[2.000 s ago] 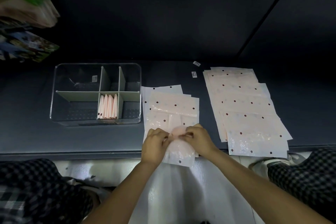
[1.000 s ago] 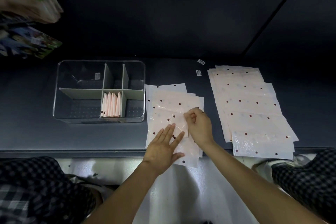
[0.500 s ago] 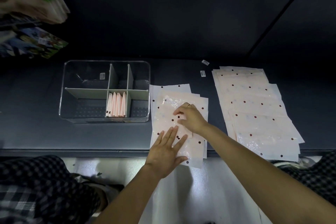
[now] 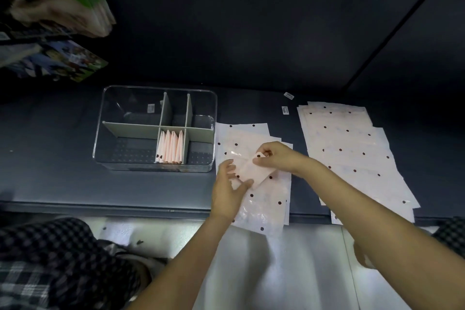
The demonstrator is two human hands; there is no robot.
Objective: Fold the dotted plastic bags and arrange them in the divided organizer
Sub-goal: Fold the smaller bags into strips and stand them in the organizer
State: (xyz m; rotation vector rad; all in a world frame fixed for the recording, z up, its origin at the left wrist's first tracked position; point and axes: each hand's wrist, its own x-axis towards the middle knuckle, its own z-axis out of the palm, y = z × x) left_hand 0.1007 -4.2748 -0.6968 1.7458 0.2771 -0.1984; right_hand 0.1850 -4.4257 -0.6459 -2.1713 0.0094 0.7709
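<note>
Item in hand: one dotted plastic bag, part-folded (image 4: 254,171), which we work on top of the near stack of flat bags (image 4: 264,199), just right of the divided organizer (image 4: 156,167). Our right hand (image 4: 276,156) pinches its far corner; our left hand (image 4: 229,189) grasps its near edge between thumb and fingers, loosely as far as we can tell.

Stored: a row of folded bags (image 4: 171,147) stands upright in the near middle compartment. We see nothing in the other compartments beyond a small label.

Outstanding: the near stack under our hands, and the larger fanned spread of flat bags (image 4: 352,148) well to the right.

Judgement: we count the task early; most of the bags are still unfolded, and this one still wants its last folds before filing.
</note>
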